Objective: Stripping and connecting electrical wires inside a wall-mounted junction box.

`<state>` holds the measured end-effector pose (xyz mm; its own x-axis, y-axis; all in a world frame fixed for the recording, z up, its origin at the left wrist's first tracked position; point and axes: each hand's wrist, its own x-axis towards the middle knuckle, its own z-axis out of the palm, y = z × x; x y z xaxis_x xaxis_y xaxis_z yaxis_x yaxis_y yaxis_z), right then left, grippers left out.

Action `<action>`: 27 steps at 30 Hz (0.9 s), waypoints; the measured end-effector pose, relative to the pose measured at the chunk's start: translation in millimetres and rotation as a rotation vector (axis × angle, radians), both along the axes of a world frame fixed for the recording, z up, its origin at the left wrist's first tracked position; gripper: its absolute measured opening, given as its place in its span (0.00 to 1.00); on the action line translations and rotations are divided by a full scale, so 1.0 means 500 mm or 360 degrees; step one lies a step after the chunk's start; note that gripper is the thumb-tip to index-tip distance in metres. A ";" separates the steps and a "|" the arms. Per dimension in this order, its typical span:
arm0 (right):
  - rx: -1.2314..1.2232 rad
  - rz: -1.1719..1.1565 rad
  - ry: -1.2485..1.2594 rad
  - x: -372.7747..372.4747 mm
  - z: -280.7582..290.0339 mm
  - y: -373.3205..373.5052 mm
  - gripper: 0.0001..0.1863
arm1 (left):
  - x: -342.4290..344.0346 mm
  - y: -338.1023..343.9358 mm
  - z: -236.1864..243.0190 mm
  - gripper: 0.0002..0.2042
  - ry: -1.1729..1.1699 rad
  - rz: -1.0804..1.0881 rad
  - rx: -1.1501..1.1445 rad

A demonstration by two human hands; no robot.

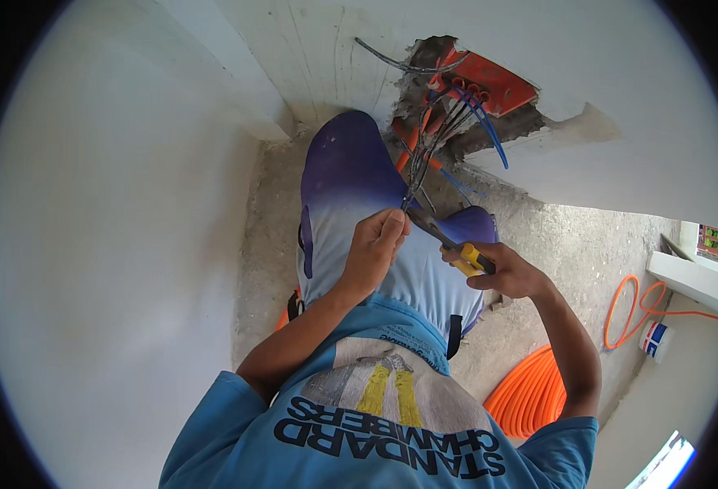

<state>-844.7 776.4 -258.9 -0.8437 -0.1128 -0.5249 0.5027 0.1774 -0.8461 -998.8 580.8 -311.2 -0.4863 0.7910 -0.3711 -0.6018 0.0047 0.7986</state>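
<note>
My right hand [505,272] grips yellow-and-black metal pliers [442,235] pointing upper left.
My left hand [373,246] pinches slender black wires [421,160], slanting lengthwise down-left from upper centre.

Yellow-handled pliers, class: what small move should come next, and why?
Probably a gentle squeeze of the yellow-handled pliers, with the dark cables held steady: the left hand pinches the bunched cables, the right hand holds the pliers, and their nose lies right by that pinch.
</note>
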 end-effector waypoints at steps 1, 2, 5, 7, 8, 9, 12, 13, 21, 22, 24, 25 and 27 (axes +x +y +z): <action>0.0024 0.0010 0.0001 -0.001 0.003 0.004 0.26 | 0.000 -0.001 -0.002 0.17 0.0013 0.0005 0.0000; 0.0053 0.0018 0.0007 -0.002 0.008 0.007 0.26 | -0.001 -0.001 -0.003 0.17 0.0030 0.0009 0.0005; 0.0093 0.0036 -0.0105 -0.009 0.015 0.013 0.27 | -0.001 -0.001 0.000 0.17 -0.0033 -0.0013 0.0015; 0.0092 0.0046 -0.0071 -0.016 0.016 0.014 0.26 | 0.000 0.000 0.000 0.17 -0.0030 -0.0010 0.0006; 0.0092 0.0056 -0.0032 -0.019 0.016 0.014 0.26 | 0.002 0.000 0.000 0.17 -0.0021 -0.0007 -0.0003; 0.0090 0.0058 -0.0034 -0.023 0.018 0.014 0.26 | 0.003 0.001 0.001 0.17 -0.0024 -0.0006 -0.0005; 0.0117 0.0080 -0.0034 -0.027 0.021 0.015 0.24 | 0.006 0.002 0.002 0.17 -0.0001 0.0007 -0.0030; 0.0116 0.0093 -0.0008 -0.025 0.015 0.017 0.24 | 0.008 0.004 0.002 0.17 0.0005 0.0015 -0.0033; 0.0114 -0.0134 -0.0027 0.010 -0.031 -0.006 0.25 | 0.031 0.009 0.006 0.17 -0.0160 0.0179 0.0058; 0.0162 -0.0131 0.0061 0.011 -0.039 -0.015 0.23 | 0.038 0.012 0.008 0.17 -0.0198 0.0233 0.0064; 0.0217 -0.0122 0.0148 0.012 -0.055 -0.027 0.22 | 0.047 0.015 0.008 0.17 -0.0237 0.0292 0.0078; 0.0232 -0.0094 0.0121 0.012 -0.062 -0.031 0.22 | 0.050 0.015 0.005 0.17 -0.0253 0.0313 0.0082; 0.0212 -0.0105 0.0106 0.014 -0.082 -0.036 0.21 | 0.054 0.018 0.005 0.17 -0.0267 0.0338 0.0089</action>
<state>-837.8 758.5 -299.7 -0.8804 0.0106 -0.4742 0.4605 0.2587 -0.8491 -971.8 589.7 -308.6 -0.5790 0.6994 -0.4191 -0.7083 -0.1769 0.6834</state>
